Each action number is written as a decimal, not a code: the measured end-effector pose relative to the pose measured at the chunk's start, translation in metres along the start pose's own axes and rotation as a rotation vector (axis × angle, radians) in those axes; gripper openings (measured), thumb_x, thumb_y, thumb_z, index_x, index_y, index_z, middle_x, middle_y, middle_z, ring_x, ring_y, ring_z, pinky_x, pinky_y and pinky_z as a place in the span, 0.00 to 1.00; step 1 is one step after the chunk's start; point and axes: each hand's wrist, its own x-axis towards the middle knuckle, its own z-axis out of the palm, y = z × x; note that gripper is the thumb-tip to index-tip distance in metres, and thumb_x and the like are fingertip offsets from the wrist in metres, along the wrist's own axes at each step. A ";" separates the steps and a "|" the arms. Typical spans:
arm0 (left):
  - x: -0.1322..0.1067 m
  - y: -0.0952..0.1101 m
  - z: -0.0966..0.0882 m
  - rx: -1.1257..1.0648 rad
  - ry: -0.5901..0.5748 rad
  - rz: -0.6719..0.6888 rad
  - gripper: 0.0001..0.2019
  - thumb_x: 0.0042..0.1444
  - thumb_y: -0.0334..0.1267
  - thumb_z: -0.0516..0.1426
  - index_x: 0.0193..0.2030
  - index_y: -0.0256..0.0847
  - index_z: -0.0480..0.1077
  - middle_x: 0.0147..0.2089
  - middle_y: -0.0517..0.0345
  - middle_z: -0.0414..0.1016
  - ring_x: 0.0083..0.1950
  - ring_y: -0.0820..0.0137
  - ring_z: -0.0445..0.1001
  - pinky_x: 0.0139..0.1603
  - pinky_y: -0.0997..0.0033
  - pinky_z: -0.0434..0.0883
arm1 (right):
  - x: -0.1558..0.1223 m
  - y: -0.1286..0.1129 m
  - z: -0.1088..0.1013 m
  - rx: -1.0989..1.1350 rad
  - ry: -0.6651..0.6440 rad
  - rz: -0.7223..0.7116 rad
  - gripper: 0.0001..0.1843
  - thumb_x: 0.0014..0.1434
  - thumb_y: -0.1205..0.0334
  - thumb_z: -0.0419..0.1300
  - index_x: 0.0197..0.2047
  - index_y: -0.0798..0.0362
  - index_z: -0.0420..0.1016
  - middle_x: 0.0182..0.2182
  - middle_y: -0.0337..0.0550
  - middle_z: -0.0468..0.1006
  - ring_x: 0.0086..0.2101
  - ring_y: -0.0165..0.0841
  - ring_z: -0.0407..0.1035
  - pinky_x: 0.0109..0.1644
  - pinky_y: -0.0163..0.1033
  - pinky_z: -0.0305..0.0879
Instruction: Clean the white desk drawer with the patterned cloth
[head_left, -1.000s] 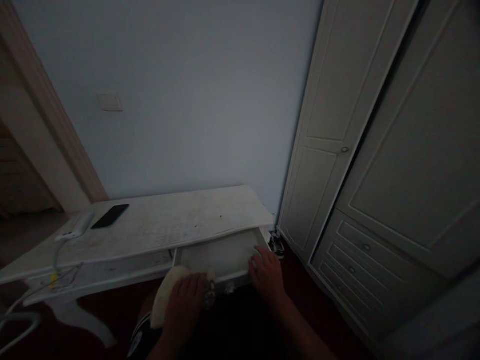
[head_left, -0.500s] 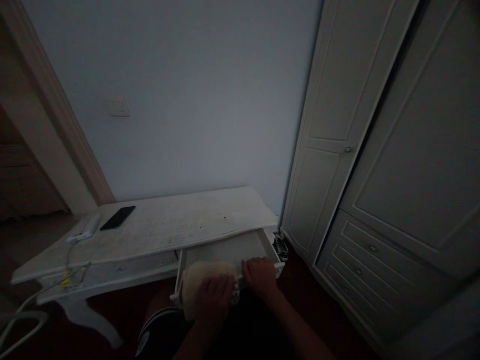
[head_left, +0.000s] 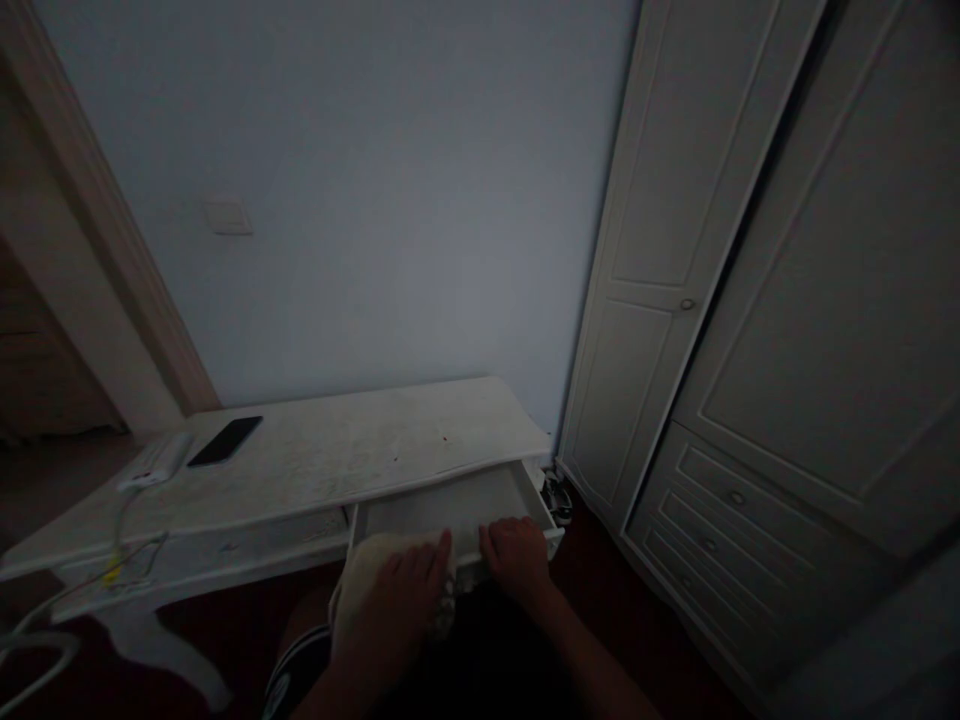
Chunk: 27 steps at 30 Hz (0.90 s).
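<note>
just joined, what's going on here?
A person is at a white desk with one drawer pulled out. The left hand is on a cream cloth at the drawer's front left; the right hand has its fingers over the front edge, further right. A dark phone lies on the desktop.

Hands (head_left: 517,555): bare. Forearms (head_left: 589,650): bare to the lower frame edge. Left garment leg (head_left: 305,678): black fabric, trimmed with parallel white stripes (head_left: 298,647). Marking: pale emblem (head_left: 280,689) beside the stripes, illegible. Fabric between the forearms: black, detail lost in shadow.
</note>
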 end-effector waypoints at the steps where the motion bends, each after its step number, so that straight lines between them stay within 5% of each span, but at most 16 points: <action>1: -0.001 -0.005 -0.003 -0.019 -0.041 0.002 0.46 0.55 0.26 0.56 0.80 0.40 0.43 0.74 0.39 0.63 0.73 0.53 0.63 0.71 0.51 0.61 | 0.000 0.000 0.000 0.000 0.000 0.001 0.20 0.72 0.57 0.55 0.30 0.51 0.80 0.29 0.45 0.83 0.32 0.35 0.76 0.42 0.41 0.55; 5: 0.005 -0.029 -0.017 -0.169 -0.162 0.050 0.52 0.46 0.30 0.64 0.79 0.45 0.49 0.76 0.44 0.60 0.73 0.54 0.62 0.71 0.60 0.62 | 0.001 0.000 -0.001 -0.002 0.004 0.000 0.21 0.73 0.57 0.55 0.29 0.51 0.80 0.29 0.44 0.83 0.31 0.35 0.75 0.41 0.41 0.55; 11: 0.026 -0.027 -0.017 -0.090 -0.104 -0.096 0.24 0.53 0.41 0.62 0.58 0.42 0.73 0.57 0.45 0.78 0.59 0.52 0.75 0.61 0.54 0.67 | 0.000 -0.001 0.000 0.006 0.018 0.005 0.20 0.72 0.58 0.55 0.30 0.51 0.80 0.28 0.45 0.83 0.31 0.35 0.75 0.42 0.41 0.55; 13: 0.027 -0.020 -0.010 -0.084 -0.117 -0.145 0.19 0.56 0.40 0.61 0.55 0.41 0.73 0.52 0.45 0.81 0.54 0.52 0.78 0.56 0.56 0.69 | 0.000 -0.001 0.000 0.008 0.021 0.002 0.20 0.72 0.58 0.55 0.30 0.51 0.80 0.29 0.45 0.83 0.32 0.36 0.76 0.42 0.41 0.55; 19: 0.013 -0.020 0.000 -0.080 -0.039 -0.103 0.23 0.60 0.35 0.57 0.62 0.41 0.70 0.57 0.45 0.80 0.59 0.55 0.76 0.61 0.56 0.65 | 0.001 0.003 0.003 -0.008 0.026 -0.007 0.21 0.72 0.57 0.55 0.28 0.52 0.80 0.27 0.45 0.83 0.31 0.35 0.76 0.42 0.41 0.56; 23: 0.008 -0.029 -0.006 -0.158 -0.042 -0.111 0.19 0.60 0.36 0.58 0.58 0.51 0.74 0.53 0.54 0.83 0.55 0.57 0.80 0.56 0.61 0.69 | 0.001 0.006 0.006 -0.020 0.043 -0.004 0.21 0.71 0.56 0.56 0.28 0.52 0.80 0.27 0.45 0.83 0.31 0.36 0.76 0.41 0.42 0.55; 27: 0.004 -0.027 -0.020 -0.150 -0.053 -0.106 0.27 0.59 0.36 0.58 0.66 0.50 0.70 0.58 0.52 0.82 0.58 0.57 0.79 0.58 0.60 0.70 | 0.000 0.005 0.007 -0.015 0.054 -0.001 0.21 0.71 0.57 0.56 0.28 0.51 0.80 0.27 0.44 0.83 0.31 0.36 0.76 0.41 0.42 0.55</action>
